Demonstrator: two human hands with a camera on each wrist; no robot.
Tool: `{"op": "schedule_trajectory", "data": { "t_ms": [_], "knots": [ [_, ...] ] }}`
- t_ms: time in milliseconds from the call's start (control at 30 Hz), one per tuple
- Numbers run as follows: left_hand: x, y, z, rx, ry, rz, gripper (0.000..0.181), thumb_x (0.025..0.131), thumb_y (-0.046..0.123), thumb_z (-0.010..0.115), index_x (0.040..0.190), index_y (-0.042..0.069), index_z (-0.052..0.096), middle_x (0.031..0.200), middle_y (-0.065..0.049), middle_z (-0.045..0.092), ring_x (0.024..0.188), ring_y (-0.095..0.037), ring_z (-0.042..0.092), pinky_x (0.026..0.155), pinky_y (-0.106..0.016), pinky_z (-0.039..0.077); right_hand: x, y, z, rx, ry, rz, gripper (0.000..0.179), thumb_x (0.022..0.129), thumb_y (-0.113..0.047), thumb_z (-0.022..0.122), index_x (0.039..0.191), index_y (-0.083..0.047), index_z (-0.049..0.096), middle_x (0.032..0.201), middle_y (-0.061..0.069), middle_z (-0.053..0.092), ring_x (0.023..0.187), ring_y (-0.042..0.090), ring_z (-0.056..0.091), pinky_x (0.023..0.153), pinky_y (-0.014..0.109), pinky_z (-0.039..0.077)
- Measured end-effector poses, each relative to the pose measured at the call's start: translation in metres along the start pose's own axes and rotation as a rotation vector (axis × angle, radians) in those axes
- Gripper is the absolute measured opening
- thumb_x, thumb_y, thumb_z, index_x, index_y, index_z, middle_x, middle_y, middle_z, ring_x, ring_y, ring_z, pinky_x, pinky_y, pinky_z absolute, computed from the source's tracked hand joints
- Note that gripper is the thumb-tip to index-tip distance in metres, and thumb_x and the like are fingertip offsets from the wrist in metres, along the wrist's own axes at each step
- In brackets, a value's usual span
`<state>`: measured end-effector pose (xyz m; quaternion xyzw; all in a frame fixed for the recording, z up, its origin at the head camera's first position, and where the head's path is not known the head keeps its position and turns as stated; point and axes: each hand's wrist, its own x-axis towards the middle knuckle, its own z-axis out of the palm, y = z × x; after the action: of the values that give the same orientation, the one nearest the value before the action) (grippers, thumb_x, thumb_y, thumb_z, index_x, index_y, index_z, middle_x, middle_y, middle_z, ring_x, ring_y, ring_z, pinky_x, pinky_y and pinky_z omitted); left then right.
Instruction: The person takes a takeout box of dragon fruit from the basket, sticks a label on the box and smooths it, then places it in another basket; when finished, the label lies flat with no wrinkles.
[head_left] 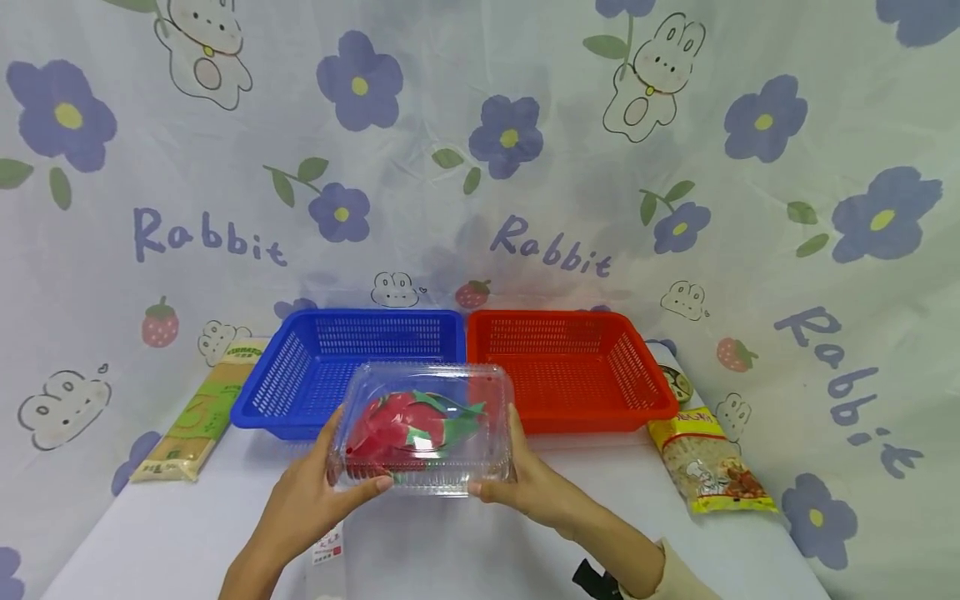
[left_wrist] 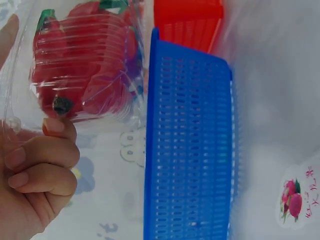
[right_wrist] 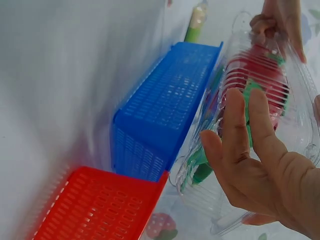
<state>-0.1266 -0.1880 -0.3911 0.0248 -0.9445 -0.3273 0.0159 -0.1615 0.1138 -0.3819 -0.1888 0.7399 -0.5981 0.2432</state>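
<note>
A clear plastic clamshell box [head_left: 491, 450] is held up above the table by both hands, with its lid down. Inside lies a red dragon fruit [head_left: 405, 421] with green tips. My left hand [head_left: 307, 496] grips the box's left side, thumb along the near edge; the left wrist view shows its other fingers [left_wrist: 45, 152] curled against the underside. On the right side, my right hand [head_left: 540, 492] holds the box with its thumb on the near edge. In the right wrist view, two of its fingers [right_wrist: 234, 125] stretch along the box's ribbed bottom.
Behind the box stand a blue basket [head_left: 258, 408] and a red basket [head_left: 570, 421], side by side. A long noodle-like packet [head_left: 198, 417] lies at left, a yellow-trimmed food bag [head_left: 708, 458] at right. A labelled strip [head_left: 327, 554] and a black object [head_left: 596, 579] are near the front.
</note>
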Motion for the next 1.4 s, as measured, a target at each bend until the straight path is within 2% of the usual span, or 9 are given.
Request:
{"op": "schedule_trajectory", "data": {
  "t_ms": [167,300,433,633,800,933,1000,1167,1400],
  "knots": [
    [-0.007,0.001,0.003,0.030,-0.013,-0.004,0.117,0.076,0.067,0.073,0.161,0.017,0.010,0.109,-0.018,0.065,0.090,-0.027,0.062,0.073,-0.047,0.054,-0.008,0.004,0.001,-0.030,0.005,0.012,0.120,0.089,-0.039,0.073,0.153,-0.032,-0.028,0.164,0.020,-0.005,0.143,0.048,0.027,0.106,0.066,0.034],
    [-0.014,0.003,0.006,0.038,-0.030,-0.004,0.118,0.077,0.069,0.071,0.161,0.017,0.007,0.131,-0.028,0.059,0.108,-0.043,0.063,0.083,-0.060,0.053,-0.016,0.005,0.002,-0.036,0.010,0.027,0.121,0.089,-0.043,0.072,0.153,-0.028,-0.029,0.164,0.021,-0.008,0.142,0.049,0.027,0.106,0.065,0.035],
    [-0.022,0.004,0.010,0.044,-0.035,0.004,0.118,0.076,0.069,0.070,0.161,0.017,0.006,0.139,-0.027,0.054,0.117,-0.048,0.059,0.086,-0.064,0.050,-0.024,0.007,0.002,-0.034,0.003,0.036,0.121,0.089,-0.042,0.072,0.153,-0.024,-0.029,0.163,0.024,-0.007,0.141,0.050,0.028,0.105,0.065,0.036],
    [-0.030,0.008,0.015,0.085,-0.085,-0.040,0.118,0.075,0.074,0.067,0.161,0.020,0.007,0.132,-0.024,0.061,0.108,-0.044,0.064,0.084,-0.064,0.051,-0.035,0.014,0.002,-0.018,-0.014,0.053,0.117,0.091,-0.037,0.071,0.153,-0.032,-0.028,0.162,0.025,-0.002,0.138,0.049,0.030,0.103,0.067,0.036],
    [-0.034,0.009,0.018,0.112,-0.149,-0.100,0.119,0.075,0.076,0.065,0.161,0.020,0.006,0.128,-0.022,0.063,0.102,-0.040,0.066,0.081,-0.064,0.052,-0.040,0.021,0.003,0.000,-0.031,0.027,0.115,0.091,-0.037,0.071,0.151,-0.042,-0.027,0.160,0.025,0.004,0.131,0.043,0.041,0.102,0.063,0.041],
    [-0.038,0.008,0.021,0.102,-0.189,-0.126,0.118,0.076,0.075,0.065,0.161,0.016,0.009,0.127,-0.021,0.064,0.099,-0.040,0.067,0.078,-0.062,0.053,-0.046,0.026,0.004,0.004,-0.044,0.037,0.115,0.091,-0.038,0.070,0.151,-0.041,-0.029,0.153,0.030,0.021,0.124,0.036,0.048,0.099,0.059,0.046],
    [-0.039,0.008,0.024,0.097,-0.203,-0.130,0.118,0.076,0.075,0.065,0.161,0.016,0.009,0.126,-0.020,0.064,0.097,-0.038,0.068,0.077,-0.062,0.054,-0.048,0.029,0.004,-0.006,-0.050,0.053,0.115,0.092,-0.041,0.069,0.151,-0.039,-0.029,0.151,0.031,0.023,0.123,0.035,0.049,0.097,0.058,0.048],
    [-0.040,0.007,0.030,0.112,-0.234,-0.161,0.120,0.074,0.076,0.066,0.160,0.013,0.011,0.121,-0.019,0.065,0.095,-0.035,0.067,0.076,-0.061,0.054,-0.049,0.036,0.004,0.004,-0.074,0.051,0.112,0.093,-0.044,0.066,0.152,-0.035,-0.029,0.157,0.028,0.010,0.127,0.036,0.046,0.097,0.055,0.049],
    [-0.037,0.001,0.039,0.103,-0.266,-0.195,0.123,0.072,0.077,0.066,0.160,0.009,0.012,0.123,-0.023,0.064,0.101,-0.044,0.065,0.077,-0.065,0.052,-0.047,0.043,0.007,0.026,-0.081,0.046,0.112,0.093,-0.043,0.065,0.152,-0.031,-0.029,0.157,0.028,0.012,0.130,0.037,0.045,0.100,0.056,0.046]
  ]
}}
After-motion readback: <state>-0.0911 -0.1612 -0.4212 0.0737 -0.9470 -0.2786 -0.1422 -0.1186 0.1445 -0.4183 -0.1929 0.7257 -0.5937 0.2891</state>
